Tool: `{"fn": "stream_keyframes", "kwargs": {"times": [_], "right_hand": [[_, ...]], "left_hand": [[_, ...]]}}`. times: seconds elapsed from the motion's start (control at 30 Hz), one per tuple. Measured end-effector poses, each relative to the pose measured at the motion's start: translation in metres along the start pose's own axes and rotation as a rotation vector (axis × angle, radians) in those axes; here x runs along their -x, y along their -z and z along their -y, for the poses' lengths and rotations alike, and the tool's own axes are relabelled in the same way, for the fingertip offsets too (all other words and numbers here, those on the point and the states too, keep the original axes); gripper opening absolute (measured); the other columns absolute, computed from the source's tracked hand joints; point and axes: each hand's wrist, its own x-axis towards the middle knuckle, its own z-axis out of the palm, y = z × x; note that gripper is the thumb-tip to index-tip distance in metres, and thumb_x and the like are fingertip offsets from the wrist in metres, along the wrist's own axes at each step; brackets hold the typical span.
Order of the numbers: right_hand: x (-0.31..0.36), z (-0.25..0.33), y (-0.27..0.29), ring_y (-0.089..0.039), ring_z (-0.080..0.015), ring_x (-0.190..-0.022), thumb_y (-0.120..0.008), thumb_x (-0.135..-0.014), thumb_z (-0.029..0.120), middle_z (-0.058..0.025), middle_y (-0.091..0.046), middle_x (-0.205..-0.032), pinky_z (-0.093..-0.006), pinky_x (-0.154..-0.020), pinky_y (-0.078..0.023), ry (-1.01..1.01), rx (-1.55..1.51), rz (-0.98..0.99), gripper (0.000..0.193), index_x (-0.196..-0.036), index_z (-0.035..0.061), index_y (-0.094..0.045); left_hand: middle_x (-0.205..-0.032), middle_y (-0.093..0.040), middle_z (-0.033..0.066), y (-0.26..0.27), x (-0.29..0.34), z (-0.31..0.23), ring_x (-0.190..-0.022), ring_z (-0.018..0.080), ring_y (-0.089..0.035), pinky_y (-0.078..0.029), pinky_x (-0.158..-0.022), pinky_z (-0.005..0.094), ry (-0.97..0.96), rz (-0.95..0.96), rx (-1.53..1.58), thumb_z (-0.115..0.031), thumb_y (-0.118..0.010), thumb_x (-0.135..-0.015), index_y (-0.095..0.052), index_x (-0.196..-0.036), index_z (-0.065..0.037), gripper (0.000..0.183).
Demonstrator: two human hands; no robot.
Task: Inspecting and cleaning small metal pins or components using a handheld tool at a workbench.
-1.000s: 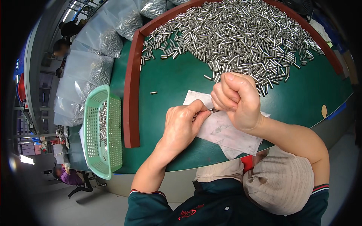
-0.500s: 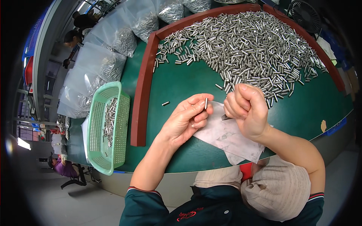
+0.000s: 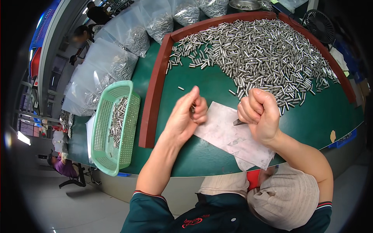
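Note:
My left hand (image 3: pixel 185 118) is over the green table (image 3: pixel 175 161), just left of the stained white cloth (image 3: pixel 221 132). Its fingers are curled and the thumb points up. A small metal pin (image 3: pixel 192 107) shows only partly between them. My right hand (image 3: pixel 258 115) is a fist above the cloth's right side, closed on a flat dark-grey metal piece (image 3: pixel 238 122) whose end sticks out on the left; the rest is hidden in the palm. Beyond both hands lies a big heap of short shiny metal pins (image 3: pixel 268 58). A single loose pin (image 3: pixel 181 88) rests beyond the left hand.
A dark-red wooden rail (image 3: pixel 155 93) borders the heap at left and back. Left of it stands a green plastic basket (image 3: pixel 128 143) with pins inside. Clear bags of pins (image 3: pixel 116 64) line the far left. A black fan (image 3: pixel 319 26) stands at the back right. Other people are in the background.
My left hand has turned thumb-up and its fingers have curled in, so the pin that stood upright at the fingertips is mostly hidden. My right hand keeps its fist. The whole view has shifted slightly.

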Motion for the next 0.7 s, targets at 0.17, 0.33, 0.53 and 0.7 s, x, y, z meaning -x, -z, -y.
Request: {"fn": "stream_keyframes", "kwargs": {"times": [0.17, 0.33, 0.53, 0.7], "right_hand": [[0.000, 0.001, -0.002, -0.019, -0.0075, -0.037, -0.038, -0.084, 0.020, 0.0019, -0.026, -0.039, -0.0236, -0.038, -0.017, -0.001, 0.007, -0.004, 0.039, -0.048, 0.0121, -0.025], [0.000, 0.001, 0.000, -0.018, -0.0074, -0.037, -0.038, -0.084, 0.019, 0.0018, -0.026, -0.039, -0.0239, -0.038, -0.017, -0.009, 0.005, -0.003, 0.039, -0.048, 0.0119, -0.025], [0.000, 0.004, 0.001, -0.019, -0.0068, -0.036, -0.039, -0.085, 0.020, 0.0021, -0.027, -0.039, -0.0234, -0.037, -0.017, -0.018, -0.008, -0.018, 0.039, -0.049, 0.0122, -0.026], [0.000, 0.006, -0.003, -0.016, -0.0072, -0.036, -0.035, -0.085, 0.021, 0.0030, -0.023, -0.038, -0.0242, -0.037, -0.015, -0.029, 0.038, -0.037, 0.040, -0.048, 0.0140, -0.024]], "left_hand": [[-0.050, -0.039, -0.0037, 0.029, -0.016, -0.015, -0.045, 0.0026, -0.031, -0.022, -0.041, 0.0209, -0.557, -0.437, -0.934, -0.016, -0.049, -0.086, -0.058, -0.082, -0.001, 0.018], [-0.057, -0.054, 0.0155, 0.031, -0.031, -0.010, -0.051, 0.0293, -0.054, -0.041, -0.048, 0.0375, -0.744, -0.477, -1.614, -0.010, -0.052, -0.080, -0.058, -0.099, -0.011, 0.020], [-0.060, -0.055, 0.0156, 0.012, -0.059, -0.012, -0.056, 0.0322, -0.055, -0.042, -0.049, 0.0413, -0.821, -0.219, -1.984, -0.010, -0.053, -0.077, -0.056, -0.100, -0.013, 0.024], [-0.061, -0.057, 0.0148, 0.006, -0.065, -0.013, -0.057, 0.0313, -0.056, -0.042, -0.050, 0.0407, -0.772, -0.139, -2.065, -0.011, -0.054, -0.078, -0.056, -0.092, -0.009, 0.015]]}}
